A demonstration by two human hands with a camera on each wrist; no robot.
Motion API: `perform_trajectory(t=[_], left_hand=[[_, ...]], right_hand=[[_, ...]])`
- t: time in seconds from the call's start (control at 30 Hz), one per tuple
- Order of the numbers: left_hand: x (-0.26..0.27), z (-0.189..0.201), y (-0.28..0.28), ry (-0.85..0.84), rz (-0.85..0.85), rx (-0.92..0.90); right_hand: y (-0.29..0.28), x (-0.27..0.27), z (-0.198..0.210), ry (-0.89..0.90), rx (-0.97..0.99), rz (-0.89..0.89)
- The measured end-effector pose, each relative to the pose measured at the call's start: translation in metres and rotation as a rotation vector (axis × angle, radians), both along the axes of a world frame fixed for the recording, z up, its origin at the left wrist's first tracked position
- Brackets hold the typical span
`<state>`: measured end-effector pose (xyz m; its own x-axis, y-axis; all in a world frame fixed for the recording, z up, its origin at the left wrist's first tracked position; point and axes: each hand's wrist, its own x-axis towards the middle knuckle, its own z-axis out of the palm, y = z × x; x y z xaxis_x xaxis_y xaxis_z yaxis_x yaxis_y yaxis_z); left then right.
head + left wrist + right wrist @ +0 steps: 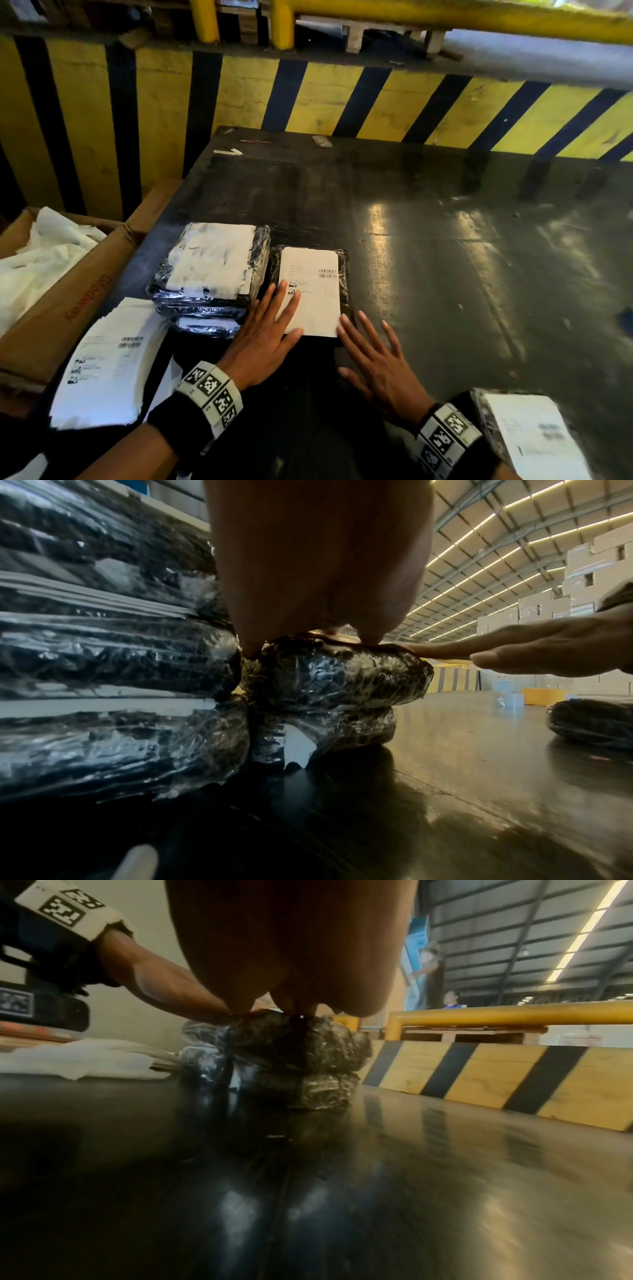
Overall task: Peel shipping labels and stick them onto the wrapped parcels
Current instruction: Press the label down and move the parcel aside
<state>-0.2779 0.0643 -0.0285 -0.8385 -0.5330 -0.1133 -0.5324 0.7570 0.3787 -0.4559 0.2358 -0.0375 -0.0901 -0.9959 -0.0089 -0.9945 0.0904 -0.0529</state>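
Observation:
A white shipping label (313, 287) lies on top of a black, film-wrapped parcel (344, 260) near the table's front. My left hand (270, 322) lies flat with straight fingers pressing the label's lower left part. My right hand (373, 356) is spread flat, its fingertips touching the label's near right corner. In the left wrist view the parcel (335, 674) sits on another wrapped parcel (349, 729), and the right hand's fingers (514, 647) reach in from the right. The right wrist view shows the same parcel (298, 1047) under both hands.
A taller stack of wrapped parcels (212, 270) stands just left. A pile of label sheets (102, 363) lies at the front left, beside a cardboard box (68, 301) of white backing paper. Another labelled parcel (527, 435) sits front right. A yellow-black striped barrier (342, 102) bounds the dark table (462, 257).

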Motion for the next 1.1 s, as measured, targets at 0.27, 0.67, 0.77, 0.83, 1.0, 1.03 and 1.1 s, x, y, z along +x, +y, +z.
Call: perform_trajectory(t=[0.27, 0.67, 0.77, 0.83, 1.0, 1.03, 1.1], left_hand=[[-0.007, 0.013, 0.013, 0.014, -0.113, -0.219], [0.057, -0.007, 0.023, -0.039, -0.106, -0.336], [0.053, 0.006, 0.026, 0.093, -0.067, -0.282], [0.038, 0.016, 0.028, 0.177, -0.064, -0.277], [-0.018, 0.021, 0.02, 0.074, -0.111, -0.285], [-0.027, 0.021, 0.018, 0.05, -0.102, -0.291], [-0.037, 0.023, 0.014, -0.023, -0.073, -0.238]], right_hand=[[-0.035, -0.012, 0.025, -0.343, -0.233, -0.13], [-0.071, -0.003, -0.001, -0.544, -0.2, -0.091], [-0.072, 0.0, -0.002, -0.578, -0.224, -0.084], [-0.072, 0.0, -0.002, -0.569, -0.206, -0.105], [-0.069, -0.003, -0.003, -0.547, -0.188, -0.093], [-0.068, -0.004, -0.004, -0.535, -0.184, -0.083], [-0.066, -0.005, -0.003, -0.518, -0.169, -0.08]])
